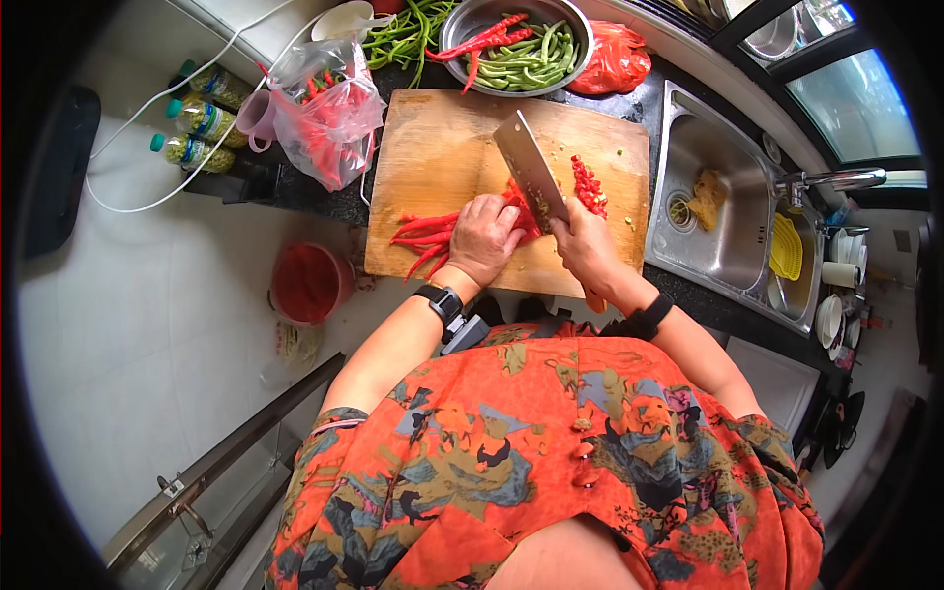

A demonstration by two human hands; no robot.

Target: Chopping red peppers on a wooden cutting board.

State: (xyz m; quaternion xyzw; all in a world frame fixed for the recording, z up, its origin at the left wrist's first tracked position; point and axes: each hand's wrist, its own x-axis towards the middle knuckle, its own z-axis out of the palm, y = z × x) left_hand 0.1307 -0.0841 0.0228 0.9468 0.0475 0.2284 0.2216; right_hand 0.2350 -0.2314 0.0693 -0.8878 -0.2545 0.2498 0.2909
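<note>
My left hand (483,237) presses down on a bunch of long red chili peppers (426,234) on the wooden cutting board (435,147). Their tips fan out to the left of the hand, while the middle of the bunch is hidden beneath it. In my right hand (588,247) is the handle of a cleaver (527,158). Its broad blade angles up and to the left beside my left fingers, with small bits stuck to its face. Some red pepper shows at the blade's left edge. A small row of chopped red chili (588,186) lies right of the blade.
Behind the board stands a metal bowl (451,37) of green beans (527,63) and red chilies, beside a red plastic bag (612,59). A clear bag of chilies (332,118) sits at left. The steel sink (726,251) is at right; a red bucket (308,284) stands below.
</note>
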